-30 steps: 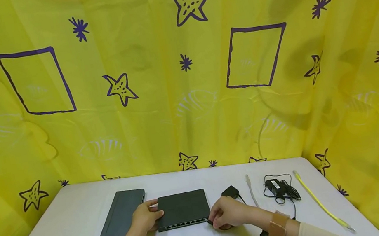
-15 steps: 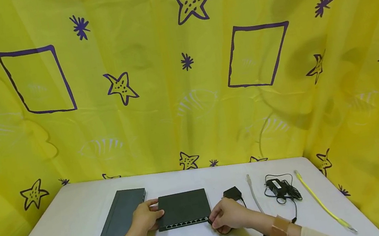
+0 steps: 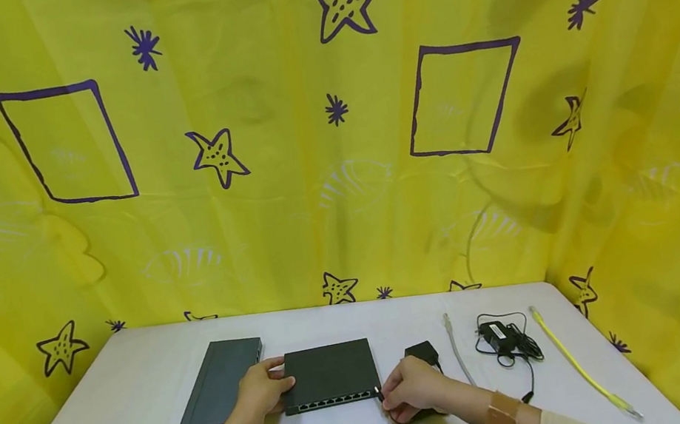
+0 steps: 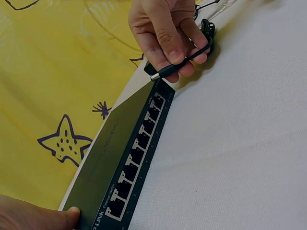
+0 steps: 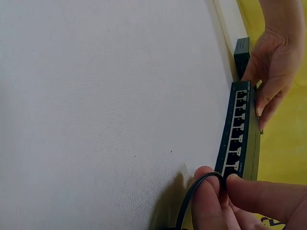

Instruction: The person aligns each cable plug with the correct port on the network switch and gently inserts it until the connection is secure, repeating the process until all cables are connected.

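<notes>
A black Ethernet switch (image 3: 329, 373) lies flat on the white table, its row of ports facing the person. My left hand (image 3: 263, 388) grips its left end, thumb on the top. At the switch's front right corner my right hand (image 3: 412, 386) pinches a black power plug (image 4: 166, 72) with a bare metal tip. In the left wrist view that tip overlaps the end of the switch beside the last port. The plug's thin cord (image 5: 187, 201) bends away from the fingers. Behind the right hand sits a black power adapter (image 3: 423, 353), partly hidden.
A second dark flat box (image 3: 217, 386) lies left of the switch. To the right are a grey network cable (image 3: 454, 344), a black adapter with coiled cord (image 3: 501, 339) and a yellow network cable (image 3: 573, 362). A yellow patterned curtain (image 3: 286, 213) surrounds the table's back and sides.
My right hand has shifted slightly right with the plug, whose tip now points more upward. The adapter behind it has slid a little right and nearer. The left hand and switch stay put.
</notes>
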Demonstrator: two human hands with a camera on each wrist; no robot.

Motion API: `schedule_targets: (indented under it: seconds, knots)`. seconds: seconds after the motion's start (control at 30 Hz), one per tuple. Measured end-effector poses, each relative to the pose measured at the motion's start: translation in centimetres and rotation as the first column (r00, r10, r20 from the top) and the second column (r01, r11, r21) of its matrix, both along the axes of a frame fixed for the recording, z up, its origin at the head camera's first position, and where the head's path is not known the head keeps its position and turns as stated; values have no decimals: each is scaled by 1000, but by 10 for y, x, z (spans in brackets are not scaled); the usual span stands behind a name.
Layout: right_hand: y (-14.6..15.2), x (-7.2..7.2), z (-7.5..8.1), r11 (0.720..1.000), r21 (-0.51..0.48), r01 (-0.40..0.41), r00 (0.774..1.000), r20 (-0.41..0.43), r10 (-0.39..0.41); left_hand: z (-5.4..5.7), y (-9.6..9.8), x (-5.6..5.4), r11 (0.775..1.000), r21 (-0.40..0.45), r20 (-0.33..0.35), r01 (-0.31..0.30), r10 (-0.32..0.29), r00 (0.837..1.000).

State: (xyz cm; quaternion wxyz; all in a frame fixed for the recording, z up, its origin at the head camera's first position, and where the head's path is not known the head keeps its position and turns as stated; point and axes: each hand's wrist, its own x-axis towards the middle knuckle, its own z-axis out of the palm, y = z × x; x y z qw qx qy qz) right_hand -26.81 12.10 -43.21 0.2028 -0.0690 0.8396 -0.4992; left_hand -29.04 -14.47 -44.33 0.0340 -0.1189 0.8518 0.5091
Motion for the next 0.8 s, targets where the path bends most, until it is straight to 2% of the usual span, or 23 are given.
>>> schedule_targets:
  seconds: [0.23,0.8]
  knots:
    - [0,1,1,999,-37,-4,997,78,7,2,0,1,1000,-22,-1,6,-6,1000]
    - [-3,-3,-3,997,-63,32,988,152,-22,3,1,2,1000,-7,2,7,-7,1000]
